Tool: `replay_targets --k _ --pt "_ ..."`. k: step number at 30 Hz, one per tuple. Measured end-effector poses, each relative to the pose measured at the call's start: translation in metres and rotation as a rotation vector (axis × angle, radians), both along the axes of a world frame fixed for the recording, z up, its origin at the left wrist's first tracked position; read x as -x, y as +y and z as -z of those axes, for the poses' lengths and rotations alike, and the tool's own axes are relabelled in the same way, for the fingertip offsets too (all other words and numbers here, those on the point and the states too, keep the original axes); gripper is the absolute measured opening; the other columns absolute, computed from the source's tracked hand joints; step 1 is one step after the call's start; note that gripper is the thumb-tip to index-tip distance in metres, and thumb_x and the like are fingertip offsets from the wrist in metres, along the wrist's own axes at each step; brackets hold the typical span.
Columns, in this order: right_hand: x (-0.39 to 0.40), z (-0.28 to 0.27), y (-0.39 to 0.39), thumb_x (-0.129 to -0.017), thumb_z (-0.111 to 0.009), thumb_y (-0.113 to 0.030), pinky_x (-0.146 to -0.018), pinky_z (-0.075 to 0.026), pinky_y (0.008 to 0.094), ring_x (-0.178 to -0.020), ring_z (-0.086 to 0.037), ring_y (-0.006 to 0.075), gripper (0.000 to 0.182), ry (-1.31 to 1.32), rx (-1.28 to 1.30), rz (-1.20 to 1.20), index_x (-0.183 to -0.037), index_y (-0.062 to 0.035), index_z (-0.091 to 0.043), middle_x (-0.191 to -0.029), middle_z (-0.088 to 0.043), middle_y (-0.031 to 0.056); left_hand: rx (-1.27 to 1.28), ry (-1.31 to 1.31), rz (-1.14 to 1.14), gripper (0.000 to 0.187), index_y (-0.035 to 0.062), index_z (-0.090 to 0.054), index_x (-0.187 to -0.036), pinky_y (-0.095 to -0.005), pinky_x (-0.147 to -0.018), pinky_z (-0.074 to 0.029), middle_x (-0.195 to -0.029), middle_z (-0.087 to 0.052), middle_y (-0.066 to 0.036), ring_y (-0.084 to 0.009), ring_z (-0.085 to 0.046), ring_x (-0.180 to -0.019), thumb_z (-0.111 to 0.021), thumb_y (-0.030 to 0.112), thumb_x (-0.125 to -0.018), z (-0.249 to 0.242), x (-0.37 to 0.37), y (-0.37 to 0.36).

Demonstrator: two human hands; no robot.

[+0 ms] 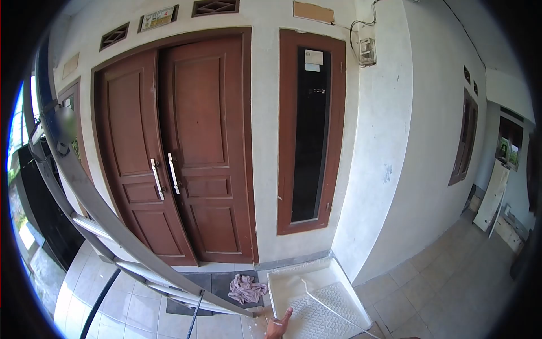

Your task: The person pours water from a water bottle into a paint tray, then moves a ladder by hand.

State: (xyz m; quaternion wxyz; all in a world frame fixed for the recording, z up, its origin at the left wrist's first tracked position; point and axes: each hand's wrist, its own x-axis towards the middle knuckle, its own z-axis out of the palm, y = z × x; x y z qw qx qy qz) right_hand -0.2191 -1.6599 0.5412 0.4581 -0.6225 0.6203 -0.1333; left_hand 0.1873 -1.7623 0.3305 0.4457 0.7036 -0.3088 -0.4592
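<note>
At the bottom centre, my left hand (pixel 275 327) is at the near left corner of a large white paint tray (pixel 272 294). Its thumb points up and lies over the tray's rim, with the fingers curled on the outer side. White paint coats the tray, and its floor has a raised ribbed pattern. A thin, bent white rod (pixel 334 309) slants across the tray and runs out at the bottom edge; whatever holds its near end is outside the view. My right hand does not show.
A metal ladder (pixel 141 266) leans in from the left, its foot close to my left hand. Behind it, a crumpled pinkish cloth (pixel 247 288) lies on a dark mat (pixel 212 282). Brown double doors (pixel 197 141) and a narrow window (pixel 310 141) face me. Tiled floor (pixel 420 282) stretches right.
</note>
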Motion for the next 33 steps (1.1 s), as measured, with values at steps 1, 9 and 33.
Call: replay_targets --k 1,9,33 --pt "0.002 0.018 -0.005 -0.101 -0.055 -0.043 -0.062 -0.041 0.0282 -0.071 -0.047 0.0092 0.034 -0.031 0.103 -0.021 -0.090 -0.0124 -0.064 -0.080 -0.053 -0.0058 -0.019 -0.090 -0.001 0.084 -0.0072 -0.062 -0.126 -0.0370 -0.088 -0.051 -0.114 -0.068 -0.017 -0.0215 -0.062 -0.105 -0.064 0.067 -0.087 0.016 -0.005 -0.006" --pt "-0.014 0.033 -0.001 -0.092 -0.071 -0.028 -0.078 -0.053 0.0328 -0.083 -0.068 0.0170 0.038 0.118 -0.235 0.091 -0.124 -0.0099 -0.068 -0.096 -0.072 0.0105 0.173 0.268 -0.083 0.069 -0.0045 -0.058 -0.133 -0.0334 -0.097 -0.049 -0.126 -0.065 -0.013 -0.0195 -0.059 -0.114 -0.072 0.048 -0.091 0.008 -0.023 -0.005" --pt "-0.050 0.001 0.005 -0.093 -0.067 -0.013 -0.060 -0.047 0.0280 -0.062 -0.054 0.0104 0.031 0.189 0.099 0.093 -0.120 0.0036 -0.066 -0.072 -0.061 0.0062 -0.073 0.158 -0.020 0.084 -0.0127 -0.067 -0.113 -0.0363 -0.068 -0.051 -0.086 -0.069 -0.015 -0.0182 -0.060 -0.076 -0.068 0.067 -0.085 0.002 -0.037 -0.022"
